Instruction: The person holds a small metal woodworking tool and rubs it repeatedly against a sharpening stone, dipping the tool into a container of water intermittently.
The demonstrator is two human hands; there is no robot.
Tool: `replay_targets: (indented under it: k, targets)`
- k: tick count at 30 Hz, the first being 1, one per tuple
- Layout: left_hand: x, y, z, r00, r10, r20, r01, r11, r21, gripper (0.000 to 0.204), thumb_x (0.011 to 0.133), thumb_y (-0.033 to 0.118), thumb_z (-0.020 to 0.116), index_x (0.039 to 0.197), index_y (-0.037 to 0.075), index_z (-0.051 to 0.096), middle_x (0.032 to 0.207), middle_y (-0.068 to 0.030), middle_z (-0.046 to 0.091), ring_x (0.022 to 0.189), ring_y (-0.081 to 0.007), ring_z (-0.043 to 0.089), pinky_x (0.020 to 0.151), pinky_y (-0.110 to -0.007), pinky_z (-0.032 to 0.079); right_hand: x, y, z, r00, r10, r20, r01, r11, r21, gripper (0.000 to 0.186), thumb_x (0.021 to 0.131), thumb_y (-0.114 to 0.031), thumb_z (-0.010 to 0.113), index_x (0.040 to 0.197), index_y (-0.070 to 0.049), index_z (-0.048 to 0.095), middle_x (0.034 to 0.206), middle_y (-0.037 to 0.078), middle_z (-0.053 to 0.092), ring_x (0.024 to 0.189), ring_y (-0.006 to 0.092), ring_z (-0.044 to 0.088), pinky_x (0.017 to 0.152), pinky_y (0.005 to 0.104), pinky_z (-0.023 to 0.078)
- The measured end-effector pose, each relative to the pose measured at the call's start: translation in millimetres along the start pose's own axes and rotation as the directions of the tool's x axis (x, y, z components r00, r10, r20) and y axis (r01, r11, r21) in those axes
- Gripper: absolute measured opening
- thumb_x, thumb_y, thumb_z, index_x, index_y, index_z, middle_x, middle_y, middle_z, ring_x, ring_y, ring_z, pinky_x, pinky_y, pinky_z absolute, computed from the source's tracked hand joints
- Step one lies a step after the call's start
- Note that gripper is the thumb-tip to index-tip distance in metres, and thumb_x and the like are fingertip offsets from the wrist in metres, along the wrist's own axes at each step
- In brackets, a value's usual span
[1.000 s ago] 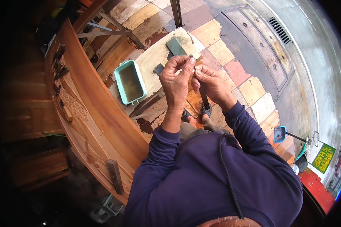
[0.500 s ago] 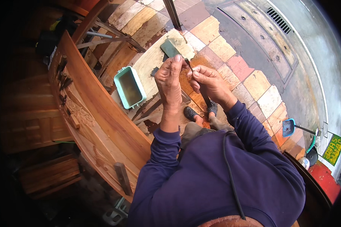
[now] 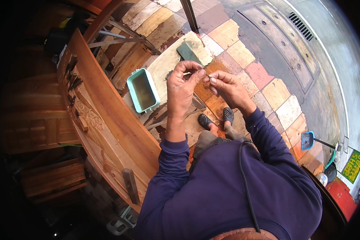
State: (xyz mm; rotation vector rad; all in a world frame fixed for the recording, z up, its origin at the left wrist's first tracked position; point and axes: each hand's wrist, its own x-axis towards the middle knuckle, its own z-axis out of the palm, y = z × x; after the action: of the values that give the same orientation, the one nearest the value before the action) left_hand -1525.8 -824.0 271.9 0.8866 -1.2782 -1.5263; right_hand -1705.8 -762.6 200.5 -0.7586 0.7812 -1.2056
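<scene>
My left hand (image 3: 182, 86) is closed in a pinch, thumb against fingertips, at one end of a thin dark chisel (image 3: 207, 76). The other end is gripped by the thumb and fingers of my right hand (image 3: 229, 88). Only a short sliver of the chisel shows between the two hands; fingers cover the rest. Just beyond my left hand, a flat grey-green sharpening stone (image 3: 188, 53) lies on a pale, ragged-edged board (image 3: 166, 60). On the board's near left part stands a light green tub (image 3: 156, 90) with murky water in it.
To my left a long carved wooden panel (image 3: 120, 116) carries several tools and a wooden block (image 3: 130, 186). My feet in dark clogs (image 3: 205, 121) stand on patchwork tiles (image 3: 276, 94). A blue dustpan (image 3: 307, 141) is at the right; a dark post (image 3: 190, 16) rises beyond the board.
My left hand has turned, its fingers now bent over to meet the thumb. The chisel has swung, so its flared end and long shank no longer show. The view has shifted slightly.
</scene>
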Motion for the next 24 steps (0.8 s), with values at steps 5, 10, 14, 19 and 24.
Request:
replay_targets:
  k: [5, 10, 14, 19, 24]
  targets:
    - [2.8, -6.4, -1.8, 0.999, 0.02, -0.043, -0.018, 0.998, 0.066, 0.019, 0.094, 0.001, 0.081, 0.108, 0.003, 0.069, 0.097, -0.0016, 0.071, 0.086, -0.0073, 0.065, 0.08, -0.025, 0.055, 0.3, 1.5, 6.4, 0.999, 0.005, -0.047, -0.007, 0.999, -0.035, 0.021, 0.11, -0.018, 0.064, 0.122, -0.003, 0.074, 0.093, -0.003, 0.066, 0.079, 0.0048, 0.056, 0.07, 0.022, 0.044]
    - [2.5, -9.5, 0.1, 0.963, 0.246, -0.113, -0.188, 0.908, 0.374, 0.027, 0.089, 0.003, 0.084, 0.113, 0.006, 0.073, 0.103, -0.0039, 0.072, 0.092, -0.0147, 0.067, 0.084, -0.031, 0.055, 5.6, 5.7, 12.7, 0.997, -0.028, -0.068, 0.025, 0.999, -0.044, 0.022, 0.112, -0.02, 0.062, 0.122, -0.005, 0.075, 0.083, -0.006, 0.063, 0.076, 0.0019, 0.054, 0.067, 0.02, 0.042]
    - [-3.1, -4.8, -4.8, 0.801, 0.597, 0.045, -0.375, 0.441, 0.815, 0.036, 0.086, 0.006, 0.085, 0.121, 0.011, 0.079, 0.114, -0.0088, 0.072, 0.104, -0.0302, 0.066, 0.093, -0.041, 0.054, 9.7, 13.9, 25.4, 0.993, -0.021, -0.115, 0.018, 1.0, -0.025, 0.021, 0.111, -0.018, 0.062, 0.121, -0.003, 0.073, 0.085, -0.005, 0.064, 0.077, 0.0032, 0.057, 0.068, 0.0204, 0.046]
    - [-6.4, -16.3, -4.4, 0.726, 0.685, 0.063, -0.356, 0.295, 0.887, 0.031, 0.087, 0.005, 0.085, 0.118, 0.009, 0.081, 0.12, -0.0099, 0.071, 0.111, -0.0323, 0.066, 0.097, -0.044, 0.055, 10.7, 7.6, 43.4, 0.988, -0.008, -0.151, 0.011, 1.0, 0.017, 0.02, 0.111, -0.018, 0.063, 0.12, -0.003, 0.072, 0.088, -0.004, 0.065, 0.079, 0.004, 0.057, 0.071, 0.0199, 0.045]
    - [-4.4, -22.3, -11.0, 0.671, 0.74, 0.047, -0.338, 0.248, 0.908, 0.038, 0.086, 0.004, 0.086, 0.123, 0.012, 0.079, 0.121, -0.0081, 0.071, 0.113, -0.0312, 0.066, 0.096, -0.043, 0.056, 19.7, 12.7, 44.7, 0.995, 0.02, -0.094, -0.012, 0.996, 0.089, 0.018, 0.11, -0.016, 0.064, 0.12, -0.002, 0.068, 0.094, -0.002, 0.065, 0.083, 0.0068, 0.059, 0.076, 0.0222, 0.047]
